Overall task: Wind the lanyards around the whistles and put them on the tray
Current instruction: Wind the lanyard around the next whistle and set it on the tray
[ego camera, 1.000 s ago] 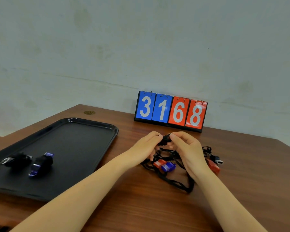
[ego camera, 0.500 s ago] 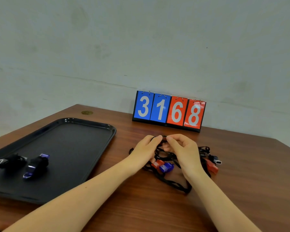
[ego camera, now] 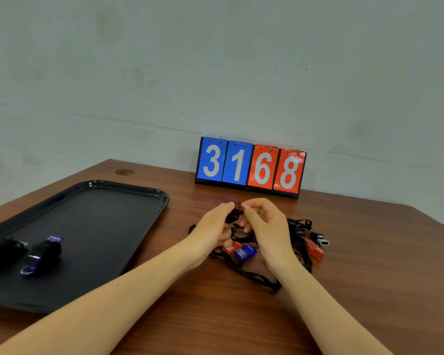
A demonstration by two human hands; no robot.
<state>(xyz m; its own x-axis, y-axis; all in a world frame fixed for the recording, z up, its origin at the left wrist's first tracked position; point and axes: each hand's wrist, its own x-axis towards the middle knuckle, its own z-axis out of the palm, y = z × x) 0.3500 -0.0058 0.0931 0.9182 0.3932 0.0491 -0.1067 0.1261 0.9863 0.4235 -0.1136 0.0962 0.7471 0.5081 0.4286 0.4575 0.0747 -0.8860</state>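
My left hand (ego camera: 213, 233) and my right hand (ego camera: 265, 226) meet above a tangle of black lanyards (ego camera: 256, 276) on the wooden table. Between their fingertips they pinch a red whistle (ego camera: 237, 210) partly wrapped in black cord. Under the hands lie a red whistle (ego camera: 230, 248) and a blue whistle (ego camera: 245, 252); another red whistle (ego camera: 314, 249) and a white-tipped black one (ego camera: 322, 240) lie to the right. On the black tray (ego camera: 100, 216) at the left rest two wound whistles, a blue one (ego camera: 43, 253) and a dark one (ego camera: 4, 249).
A flip scoreboard (ego camera: 250, 166) reading 3168 stands at the back of the table against the wall. A small brass disc (ego camera: 124, 172) sits in the tabletop near the far left corner. The table's right edge runs close behind the loose whistles.
Both hands stay together over the pile, working the cord; the red whistle between the fingertips now shows more clearly. The view shifted slightly.
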